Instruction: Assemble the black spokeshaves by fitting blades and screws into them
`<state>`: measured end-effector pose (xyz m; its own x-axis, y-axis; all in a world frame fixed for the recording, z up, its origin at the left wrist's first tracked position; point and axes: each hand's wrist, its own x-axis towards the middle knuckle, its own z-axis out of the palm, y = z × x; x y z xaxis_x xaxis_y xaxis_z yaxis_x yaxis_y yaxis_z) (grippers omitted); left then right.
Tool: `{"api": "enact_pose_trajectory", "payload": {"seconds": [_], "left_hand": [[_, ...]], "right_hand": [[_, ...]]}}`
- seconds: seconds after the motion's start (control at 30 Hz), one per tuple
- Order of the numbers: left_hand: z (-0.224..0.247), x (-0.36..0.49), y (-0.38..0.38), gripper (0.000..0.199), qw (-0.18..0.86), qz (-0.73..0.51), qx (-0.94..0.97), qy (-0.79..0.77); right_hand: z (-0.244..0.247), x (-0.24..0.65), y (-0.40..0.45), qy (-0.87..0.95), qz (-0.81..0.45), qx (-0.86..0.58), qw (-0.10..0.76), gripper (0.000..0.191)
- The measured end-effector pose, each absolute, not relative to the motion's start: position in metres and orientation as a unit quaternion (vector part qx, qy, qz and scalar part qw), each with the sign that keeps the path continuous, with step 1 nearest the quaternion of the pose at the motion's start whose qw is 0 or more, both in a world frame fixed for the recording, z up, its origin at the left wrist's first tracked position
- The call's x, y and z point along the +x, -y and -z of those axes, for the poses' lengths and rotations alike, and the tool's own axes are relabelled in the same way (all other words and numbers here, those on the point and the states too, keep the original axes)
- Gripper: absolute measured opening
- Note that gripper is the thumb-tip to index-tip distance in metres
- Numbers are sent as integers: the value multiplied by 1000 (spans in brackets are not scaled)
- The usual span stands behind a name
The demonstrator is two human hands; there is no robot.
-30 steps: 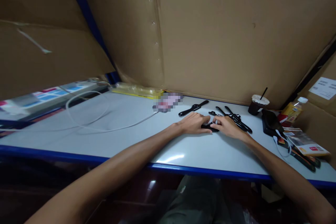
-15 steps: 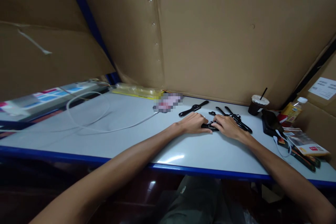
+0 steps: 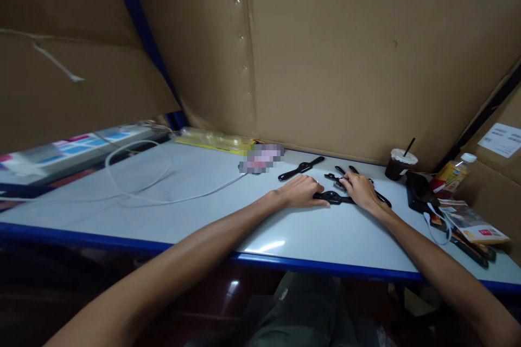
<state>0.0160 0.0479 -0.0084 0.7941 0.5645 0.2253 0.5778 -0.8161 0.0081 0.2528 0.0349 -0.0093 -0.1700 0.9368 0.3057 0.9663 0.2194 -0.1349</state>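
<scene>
My left hand [image 3: 302, 191] is closed around the left handle of a black spokeshave [image 3: 334, 197], which lies flat on the table. The spokeshave's middle is uncovered and its right handle runs under my right hand [image 3: 359, 188]. The fingers of my right hand are drawn together near a small dark piece [image 3: 338, 180]; I cannot make out what is between them. Behind and beside that hand lie more black spokeshaves [image 3: 382, 199], partly covered by it. Another spokeshave [image 3: 302, 167] rests apart, beyond my left hand.
A lidded cup with a straw [image 3: 400, 164], a bottle [image 3: 456, 171], a black box [image 3: 421, 192] and a packet [image 3: 474, 221] stand or lie at right. A white cable [image 3: 195, 195] loops across the left of the table [image 3: 183, 222]. Cardboard [image 3: 325, 54] walls the back.
My right hand has moved off the spokeshave's middle, to the right and slightly away from me, uncovering it. My left hand keeps its grip in the same place.
</scene>
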Motion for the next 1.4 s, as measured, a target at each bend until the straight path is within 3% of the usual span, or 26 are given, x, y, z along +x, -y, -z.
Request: {"api": "enact_pose_trajectory", "payload": {"seconds": [0.47,0.9,1.07,1.2,1.4], "left_hand": [[10,16,-47,54,30,125,-945,300],[14,15,-50,57,51,126,-950,282],[14,15,-48,64,75,131,-952,266],[14,15,-48,66,105,123,-954,251],[15,12,-53,70,95,131,-950,266]], "right_hand": [[9,249,-35,785,68,-598,150,21],[8,260,-45,740,25,-620,261,26],[11,265,-52,734,-74,-587,334,18],[13,270,-58,725,-103,-583,353,23],[-8,296,-60,698,-7,-605,382,25]]}}
